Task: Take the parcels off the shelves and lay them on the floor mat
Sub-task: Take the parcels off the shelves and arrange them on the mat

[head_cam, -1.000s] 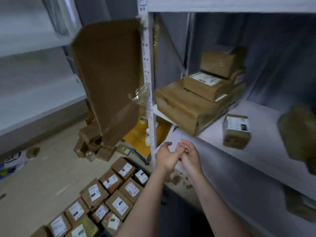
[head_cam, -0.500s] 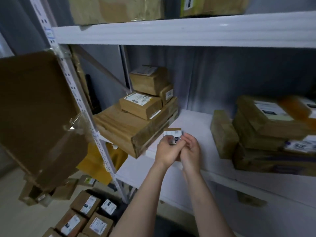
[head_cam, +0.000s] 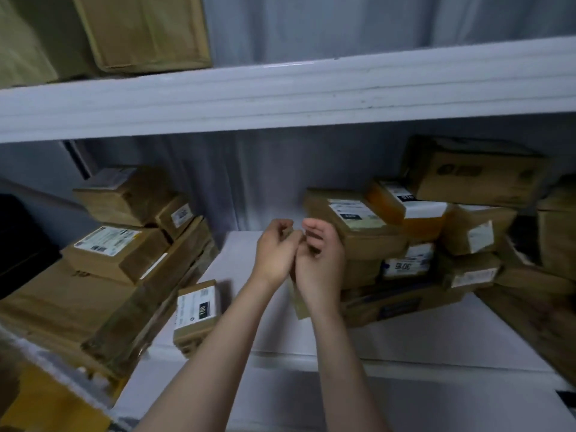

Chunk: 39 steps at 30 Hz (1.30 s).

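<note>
Backdrop: pale grey sheet [head_cam: 265,182] with soft vertical folds or ribs, curtain or corrugated panel not distinguishable, filling the rear of the view both high up and mid-frame under dim, bluish light. Far left edge: a black matte mass [head_cam: 21,241], shape unclear, with a thin grey bar [head_cam: 37,193] slanting down to the right just above it and a dark upright strip [head_cam: 76,160] just above that bar's right end. Lower left corner: a yellow-ochre surface [head_cam: 46,403], blurred, identity unclear; lower right edge: a small black patch [head_cam: 565,397], cut off by the frame.
</note>
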Each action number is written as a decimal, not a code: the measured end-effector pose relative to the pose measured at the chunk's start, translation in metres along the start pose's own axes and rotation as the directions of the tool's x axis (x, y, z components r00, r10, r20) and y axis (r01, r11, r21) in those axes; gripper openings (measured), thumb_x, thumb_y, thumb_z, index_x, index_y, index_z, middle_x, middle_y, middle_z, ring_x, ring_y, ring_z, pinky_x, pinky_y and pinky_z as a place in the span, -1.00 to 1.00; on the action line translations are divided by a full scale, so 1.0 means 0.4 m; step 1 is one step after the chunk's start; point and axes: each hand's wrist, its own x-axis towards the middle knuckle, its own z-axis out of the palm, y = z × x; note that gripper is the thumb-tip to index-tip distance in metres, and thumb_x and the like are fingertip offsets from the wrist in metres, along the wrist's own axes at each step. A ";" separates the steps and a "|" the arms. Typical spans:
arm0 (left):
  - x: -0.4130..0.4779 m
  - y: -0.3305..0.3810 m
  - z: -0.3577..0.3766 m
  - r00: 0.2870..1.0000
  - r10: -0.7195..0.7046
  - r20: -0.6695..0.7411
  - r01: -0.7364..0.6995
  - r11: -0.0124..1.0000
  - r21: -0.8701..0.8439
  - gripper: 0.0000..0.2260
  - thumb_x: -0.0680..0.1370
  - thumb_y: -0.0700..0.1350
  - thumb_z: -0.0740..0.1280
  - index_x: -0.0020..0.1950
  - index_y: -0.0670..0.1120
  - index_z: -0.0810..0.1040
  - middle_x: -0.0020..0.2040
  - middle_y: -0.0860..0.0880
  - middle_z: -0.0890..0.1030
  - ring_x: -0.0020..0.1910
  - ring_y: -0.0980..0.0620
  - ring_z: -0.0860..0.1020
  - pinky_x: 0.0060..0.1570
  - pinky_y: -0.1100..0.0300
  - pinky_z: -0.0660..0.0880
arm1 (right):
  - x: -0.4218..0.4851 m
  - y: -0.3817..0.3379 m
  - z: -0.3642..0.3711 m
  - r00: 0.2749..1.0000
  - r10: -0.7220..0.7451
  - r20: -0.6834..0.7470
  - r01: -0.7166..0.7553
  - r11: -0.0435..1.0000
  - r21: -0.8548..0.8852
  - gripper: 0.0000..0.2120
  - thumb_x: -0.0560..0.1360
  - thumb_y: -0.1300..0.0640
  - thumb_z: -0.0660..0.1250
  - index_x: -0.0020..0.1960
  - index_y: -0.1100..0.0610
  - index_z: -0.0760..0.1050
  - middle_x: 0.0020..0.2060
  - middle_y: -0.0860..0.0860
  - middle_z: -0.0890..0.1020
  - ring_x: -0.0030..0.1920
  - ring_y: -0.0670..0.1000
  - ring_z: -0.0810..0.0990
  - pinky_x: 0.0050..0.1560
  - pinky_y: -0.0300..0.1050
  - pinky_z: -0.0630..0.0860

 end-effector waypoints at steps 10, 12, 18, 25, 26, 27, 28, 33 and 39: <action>0.051 0.053 0.069 0.989 -0.138 0.062 0.146 0.975 -0.168 -0.85 0.65 -0.18 0.19 -0.12 -0.14 0.38 -0.29 -0.06 0.44 -0.27 -0.03 0.44 -0.11 0.13 0.37 | 0.044 -0.082 -0.025 0.979 -0.201 -0.031 0.191 0.963 -0.188 -0.76 0.49 0.25 0.34 0.05 -0.06 0.53 0.00 -0.07 0.61 0.01 -0.11 0.59 -0.04 -0.09 0.61; 0.058 0.063 0.082 0.980 -0.164 0.109 0.172 0.983 -0.068 -0.89 0.63 -0.17 0.21 0.00 -0.21 0.42 -0.25 -0.06 0.48 -0.34 0.07 0.46 -0.30 0.27 0.40 | 0.050 -0.079 -0.041 0.973 -0.227 -0.053 0.207 0.945 -0.252 -0.79 0.49 0.23 0.34 0.08 0.00 0.54 0.05 -0.08 0.58 -0.01 -0.12 0.59 -0.06 -0.14 0.62; 0.057 0.078 0.110 0.959 -0.256 0.122 0.263 0.963 -0.049 -0.61 0.49 -0.04 0.45 0.13 -0.17 0.33 -0.06 -0.11 0.58 -0.22 0.06 0.55 -0.47 0.31 0.44 | 0.078 -0.054 -0.104 0.933 -0.308 -0.184 0.200 0.874 -0.444 -0.81 0.45 0.23 0.36 0.03 0.04 0.56 0.03 -0.06 0.57 0.06 -0.05 0.50 -0.04 -0.51 0.25; 0.042 0.074 0.104 0.946 -0.306 0.106 0.322 0.918 -0.232 -0.54 0.47 -0.10 0.50 0.24 -0.23 0.40 0.15 -0.24 0.62 -0.03 -0.07 0.61 -0.06 0.08 0.58 | 0.075 -0.010 -0.129 0.894 -0.290 -0.342 0.057 0.830 -0.555 -0.82 0.43 0.17 0.38 0.03 0.08 0.61 0.10 0.02 0.63 0.27 0.12 0.46 0.30 0.21 0.34; 0.039 0.073 0.102 0.942 -0.315 0.112 0.334 0.908 -0.254 -0.57 0.47 -0.10 0.49 0.22 -0.25 0.44 0.15 -0.24 0.64 -0.08 -0.07 0.59 -0.15 0.12 0.55 | 0.074 -0.004 -0.129 0.895 -0.279 -0.348 0.035 0.822 -0.569 -0.83 0.43 0.16 0.39 0.03 0.07 0.61 0.12 0.01 0.63 0.30 0.13 0.44 0.35 0.28 0.29; 0.035 0.072 0.100 0.938 -0.323 0.124 0.345 0.895 -0.282 -0.59 0.48 -0.11 0.48 0.23 -0.27 0.48 0.14 -0.24 0.65 -0.14 -0.05 0.57 -0.24 0.17 0.52 | 0.073 0.000 -0.129 0.897 -0.263 -0.355 0.015 0.821 -0.571 -0.83 0.43 0.15 0.39 0.02 0.06 0.61 0.14 0.01 0.62 0.32 0.13 0.43 0.38 0.33 0.25; 0.031 0.070 0.098 0.935 -0.327 0.136 0.353 0.881 -0.314 -0.62 0.49 -0.12 0.45 0.22 -0.30 0.53 0.12 -0.24 0.66 -0.20 -0.03 0.54 -0.28 0.21 0.47 | 0.072 0.004 -0.130 0.900 -0.249 -0.359 0.007 0.830 -0.558 -0.84 0.43 0.15 0.39 0.01 0.06 0.60 0.15 0.01 0.61 0.33 0.13 0.42 0.37 0.36 0.26; 0.015 0.064 0.087 0.935 -0.341 0.096 0.346 0.824 -0.449 -0.85 0.53 -0.12 0.39 -0.05 -0.21 0.62 -0.03 -0.21 0.63 -0.17 -0.05 0.46 -0.27 0.23 0.41 | 0.064 0.016 -0.142 0.903 -0.238 -0.358 0.065 0.899 -0.433 -0.81 0.42 0.23 0.40 0.02 0.12 0.59 0.14 0.02 0.59 0.25 0.06 0.44 0.19 0.22 0.47; -0.012 0.064 0.075 0.935 -0.345 0.080 0.337 0.798 -0.500 -0.82 0.52 -0.06 0.39 -0.08 -0.17 0.60 -0.14 -0.10 0.72 -0.38 0.08 0.65 -0.45 0.33 0.49 | 0.044 0.027 -0.134 0.897 -0.211 -0.387 0.043 0.916 -0.400 -0.77 0.42 0.23 0.41 0.08 0.13 0.58 0.28 0.05 0.50 0.33 0.09 0.38 0.22 0.09 0.48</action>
